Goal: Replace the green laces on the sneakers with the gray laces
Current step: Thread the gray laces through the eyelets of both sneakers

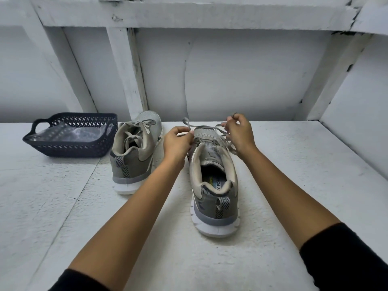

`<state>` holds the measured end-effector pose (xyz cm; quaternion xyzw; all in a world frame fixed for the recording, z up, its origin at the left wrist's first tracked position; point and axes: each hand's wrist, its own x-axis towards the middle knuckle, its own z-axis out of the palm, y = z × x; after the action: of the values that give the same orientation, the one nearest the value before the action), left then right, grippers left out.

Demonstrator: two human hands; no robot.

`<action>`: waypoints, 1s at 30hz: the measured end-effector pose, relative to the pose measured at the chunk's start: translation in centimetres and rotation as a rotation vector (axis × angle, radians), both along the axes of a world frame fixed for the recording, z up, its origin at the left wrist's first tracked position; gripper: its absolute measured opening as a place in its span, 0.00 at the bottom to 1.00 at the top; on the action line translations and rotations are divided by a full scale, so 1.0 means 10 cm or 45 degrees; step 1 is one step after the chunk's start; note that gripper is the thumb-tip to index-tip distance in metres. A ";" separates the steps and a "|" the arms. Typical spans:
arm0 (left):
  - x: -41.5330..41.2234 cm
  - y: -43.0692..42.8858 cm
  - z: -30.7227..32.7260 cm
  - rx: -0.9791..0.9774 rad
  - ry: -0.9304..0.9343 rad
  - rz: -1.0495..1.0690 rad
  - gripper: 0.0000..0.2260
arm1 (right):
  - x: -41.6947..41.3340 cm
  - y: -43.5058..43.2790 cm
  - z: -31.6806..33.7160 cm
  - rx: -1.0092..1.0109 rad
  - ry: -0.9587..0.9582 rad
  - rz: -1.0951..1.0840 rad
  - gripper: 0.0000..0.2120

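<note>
Two grey sneakers stand on a white surface, heels toward me. The right sneaker (214, 185) is in the middle, and a gray lace (206, 127) runs across its front. My left hand (177, 141) pinches one end of that lace at the shoe's left side. My right hand (239, 133) pinches the other end, lifted slightly, with loose lace loops lying below it. The left sneaker (134, 152) stands apart to the left, laced in grey. No green lace shows.
A dark blue perforated basket (52, 148) with a clear plastic bag inside sits at the left, beside the left sneaker. A white wall with wooden beams rises just behind the shoes. The white surface (294, 164) stretches to the right and toward me.
</note>
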<state>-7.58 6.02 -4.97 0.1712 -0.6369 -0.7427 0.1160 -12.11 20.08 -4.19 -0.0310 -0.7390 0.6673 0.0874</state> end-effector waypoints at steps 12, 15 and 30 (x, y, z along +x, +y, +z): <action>-0.12 -0.15 -0.12 -0.328 0.118 -0.145 0.12 | 0.05 -0.06 -0.24 0.121 0.029 0.017 0.07; -0.15 -0.17 -0.17 -0.420 0.137 -0.141 0.11 | 0.05 -0.06 -0.27 0.144 0.041 0.007 0.03; -0.16 -0.10 -0.23 -0.654 0.208 -0.053 0.03 | 0.07 0.02 -0.28 0.232 0.033 -0.053 0.04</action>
<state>-9.19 4.99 -7.26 0.0625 -0.7963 -0.5704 0.1913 -11.44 20.24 -6.97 -0.0297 -0.7947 0.5956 0.1133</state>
